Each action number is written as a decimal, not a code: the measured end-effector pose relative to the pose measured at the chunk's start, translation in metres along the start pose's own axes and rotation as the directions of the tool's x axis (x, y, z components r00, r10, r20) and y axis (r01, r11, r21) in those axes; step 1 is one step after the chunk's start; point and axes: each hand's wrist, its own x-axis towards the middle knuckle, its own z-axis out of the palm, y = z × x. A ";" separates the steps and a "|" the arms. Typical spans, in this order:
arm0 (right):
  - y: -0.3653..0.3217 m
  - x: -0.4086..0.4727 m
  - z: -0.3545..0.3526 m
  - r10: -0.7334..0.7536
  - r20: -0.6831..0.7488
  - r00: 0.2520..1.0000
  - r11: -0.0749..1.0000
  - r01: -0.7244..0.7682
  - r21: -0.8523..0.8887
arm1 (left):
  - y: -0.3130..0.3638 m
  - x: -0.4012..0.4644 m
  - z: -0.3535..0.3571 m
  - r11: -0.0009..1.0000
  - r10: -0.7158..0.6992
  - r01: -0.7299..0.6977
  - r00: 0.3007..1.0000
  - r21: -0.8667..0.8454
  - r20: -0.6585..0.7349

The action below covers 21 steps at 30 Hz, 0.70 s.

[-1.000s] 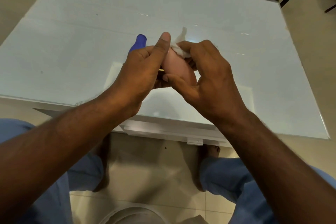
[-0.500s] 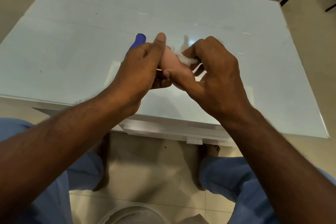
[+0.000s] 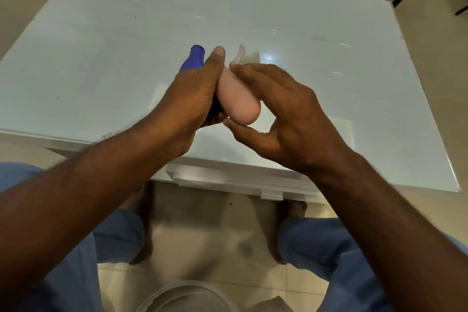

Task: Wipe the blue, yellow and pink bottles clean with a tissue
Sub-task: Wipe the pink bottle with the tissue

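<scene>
1. L hand [image 3: 192, 94] is gripping pink bottle [image 3: 239, 97] above counter [image 3: 101, 58], base toward camera, prob. steadying it for wiping.
2. R hand [image 3: 283, 109] is pinching tissue [image 3: 247, 57] at bottle's neck, thumb under base.
3. Blue bottle [image 3: 193, 59] is poking out behind L hand; grip unclear.

Soft even light, glare spot on table [image 3: 329, 20] (glossy), wide-angle bowing at edges

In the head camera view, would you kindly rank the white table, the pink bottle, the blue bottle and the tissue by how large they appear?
1. White table, by far.
2. Pink bottle.
3. Blue bottle and tissue: the visible parts look alike; hands hide the rest of each, so unranked.
</scene>
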 end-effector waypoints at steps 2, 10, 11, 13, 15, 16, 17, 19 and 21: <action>0.000 0.001 0.001 0.001 -0.043 0.999 1.000 0.000 0.004 | 0.000 0.001 0.000 1.000 0.008 -0.008 1.000 0.021 -0.005; -0.005 0.001 0.002 -0.052 -0.194 0.980 0.997 0.041 -0.062 | 0.006 0.000 -0.002 0.999 -0.028 0.030 0.999 -0.043 0.033; -0.006 0.001 0.002 -0.060 -0.219 0.974 0.996 0.045 -0.073 | 0.008 0.001 -0.002 0.999 -0.020 0.021 0.999 -0.033 0.033; -0.007 0.004 0.002 -0.097 -0.270 0.958 0.993 0.075 -0.089 | 0.011 0.002 -0.004 1.000 0.007 -0.007 0.999 -0.003 0.038; -0.007 0.006 0.002 -0.186 -0.308 0.933 0.979 0.149 -0.141 | 0.011 0.001 -0.005 0.998 0.055 -0.056 0.997 0.037 0.047; -0.006 0.007 0.001 -0.214 -0.310 0.926 0.972 0.172 -0.159 | 0.009 -0.002 -0.005 0.993 0.089 -0.092 0.995 0.073 0.050; -0.004 0.007 0.001 -0.208 -0.304 0.929 0.974 0.169 -0.150 | 0.005 -0.004 -0.003 0.983 0.129 -0.135 0.990 0.121 0.053; -0.001 0.007 -0.002 -0.138 -0.273 0.952 0.989 0.119 -0.087 | -0.003 -0.007 0.000 0.962 0.186 -0.195 0.981 0.190 0.063; 0.000 0.006 -0.005 -0.106 -0.218 0.970 0.993 0.094 -0.064 | -0.007 -0.009 0.001 0.961 0.181 -0.188 0.982 0.201 0.052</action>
